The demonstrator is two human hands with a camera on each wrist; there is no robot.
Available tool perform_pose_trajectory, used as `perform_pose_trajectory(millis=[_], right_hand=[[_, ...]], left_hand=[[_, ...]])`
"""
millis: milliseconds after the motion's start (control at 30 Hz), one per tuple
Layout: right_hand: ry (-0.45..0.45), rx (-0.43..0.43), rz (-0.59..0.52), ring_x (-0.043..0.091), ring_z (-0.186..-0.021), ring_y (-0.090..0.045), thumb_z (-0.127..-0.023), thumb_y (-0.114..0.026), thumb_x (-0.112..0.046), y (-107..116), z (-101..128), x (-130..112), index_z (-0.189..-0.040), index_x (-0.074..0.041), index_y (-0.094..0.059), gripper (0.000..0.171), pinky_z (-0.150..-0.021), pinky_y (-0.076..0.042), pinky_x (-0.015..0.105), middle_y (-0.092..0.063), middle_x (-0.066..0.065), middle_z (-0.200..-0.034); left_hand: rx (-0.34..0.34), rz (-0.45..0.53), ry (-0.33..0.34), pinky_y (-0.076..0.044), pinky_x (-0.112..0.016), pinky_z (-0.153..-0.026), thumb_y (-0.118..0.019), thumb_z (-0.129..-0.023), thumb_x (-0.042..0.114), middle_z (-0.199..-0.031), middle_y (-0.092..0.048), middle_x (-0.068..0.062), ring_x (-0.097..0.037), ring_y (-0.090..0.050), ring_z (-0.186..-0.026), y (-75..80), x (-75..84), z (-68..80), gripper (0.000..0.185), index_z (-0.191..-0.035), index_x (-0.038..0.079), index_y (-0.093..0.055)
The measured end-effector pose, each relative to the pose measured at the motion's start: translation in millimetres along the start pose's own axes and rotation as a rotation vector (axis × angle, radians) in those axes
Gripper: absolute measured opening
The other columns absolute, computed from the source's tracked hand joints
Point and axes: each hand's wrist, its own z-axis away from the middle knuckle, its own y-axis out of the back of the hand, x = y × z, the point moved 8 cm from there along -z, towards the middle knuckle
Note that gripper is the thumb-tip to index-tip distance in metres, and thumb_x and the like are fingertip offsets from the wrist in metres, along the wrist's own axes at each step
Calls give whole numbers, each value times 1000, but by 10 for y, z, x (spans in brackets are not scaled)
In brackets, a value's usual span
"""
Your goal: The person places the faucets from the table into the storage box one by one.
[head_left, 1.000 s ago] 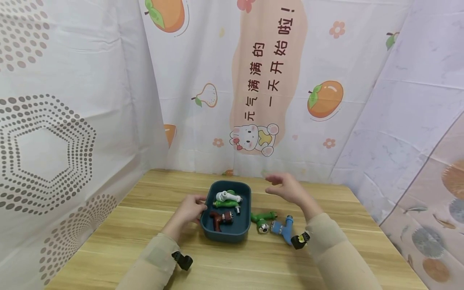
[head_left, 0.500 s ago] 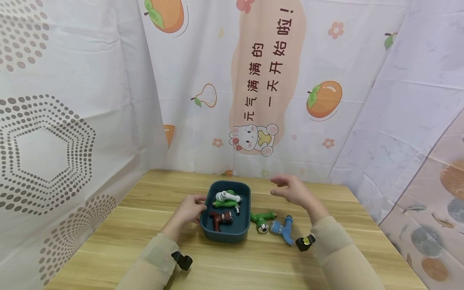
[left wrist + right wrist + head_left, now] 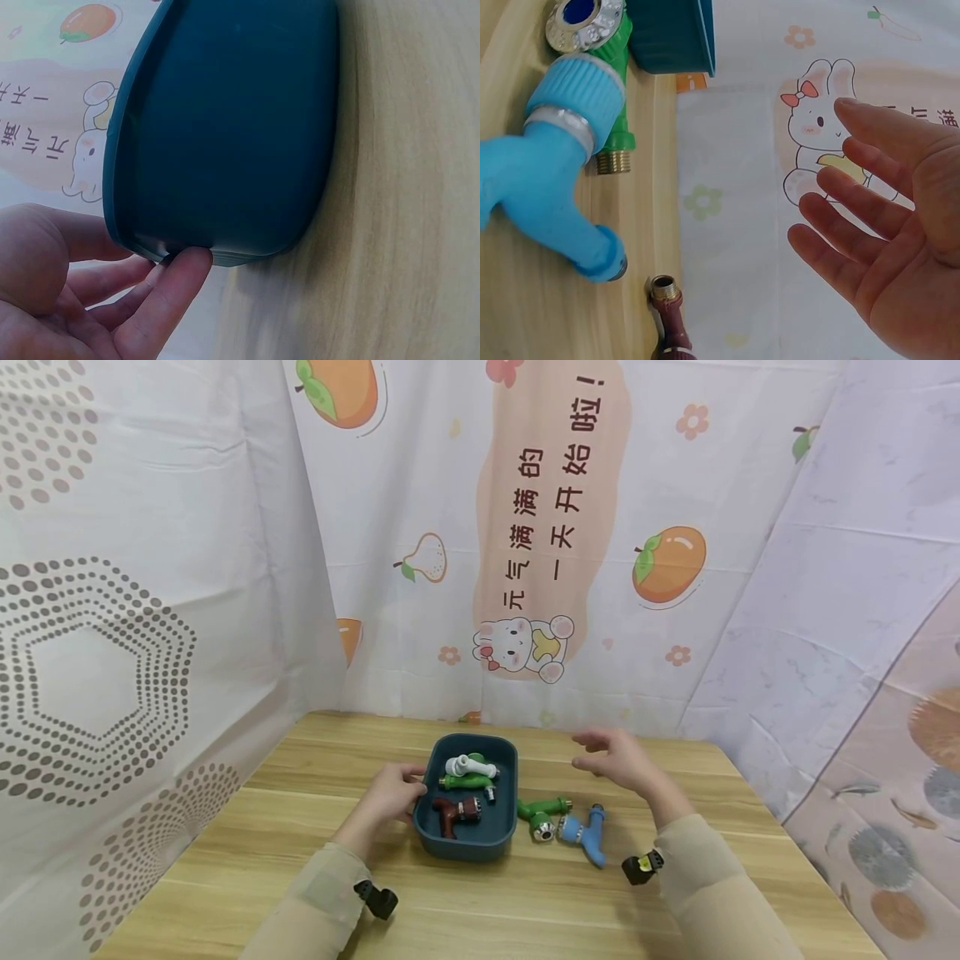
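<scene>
A dark teal plastic bin (image 3: 463, 850) stands on the table. Inside it lie a white faucet (image 3: 482, 768), a green faucet (image 3: 463, 782) and a dark red faucet (image 3: 450, 814). My left hand (image 3: 390, 792) grips the bin's left side, fingers and thumb at its rim in the left wrist view. To the bin's right, another green faucet (image 3: 551, 807) and a blue faucet (image 3: 591, 837) lie side by side. My right hand (image 3: 618, 762) hovers behind and right of these, fingers loosely bent, holding nothing. A second dark red faucet (image 3: 673, 322) shows partly in the right wrist view.
The wooden table (image 3: 315, 760) meets a printed fabric curtain (image 3: 420, 660) at its back edge. More fabric hangs along the left and right sides. A small black camera (image 3: 641, 867) is strapped to each wrist.
My right hand has drifted to the right and slightly nearer, away from the bin, uncovering more of the blue faucet. The left hand and the bin have stayed in place.
</scene>
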Motion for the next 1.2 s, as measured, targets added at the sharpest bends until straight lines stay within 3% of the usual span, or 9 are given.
perform_pose_trajectory(millis=[300, 600, 900, 1200], right_hand=[[43, 23, 90, 41, -116, -62, -92, -77, -20, 41, 60, 100, -130, 0, -66, 45, -95, -54, 53, -64, 22, -130], [50, 17, 67, 40, -111, -64, -91, -77, -16, 49, 132, 190, -130, 3, -65, 44, -93, -55, 51, -65, 23, -127], [2, -13, 27, 43, -117, -60, -92, -76, -15, 15, 182, 327, -134, 2, -63, 47, -96, -54, 49, -64, 22, -130], [16, -19, 9, 45, -118, -60, -93, -74, -10, -23, 229, 411, -131, 2, -65, 41, -94, -55, 49, -66, 22, -127]], left_hand=[[-1, 9, 9, -61, -42, -55, -60, -95, -1, -115, -68, -24, -32, -71, -79, -7, 4, 3, 44, -139, -3, -59], [5, -5, 4, -60, -42, -55, -60, -95, -1, -117, -67, -25, -33, -71, -82, -6, 29, 19, 43, -138, -4, -59], [4, 0, 2, -60, -42, -55, -60, -94, -1, -118, -67, -26, -34, -70, -84, -7, 31, 20, 43, -138, -4, -59], [5, -15, 6, -61, -42, -55, -59, -95, -1, -118, -67, -25, -33, -70, -84, -3, 33, 21, 43, -138, -4, -59]])
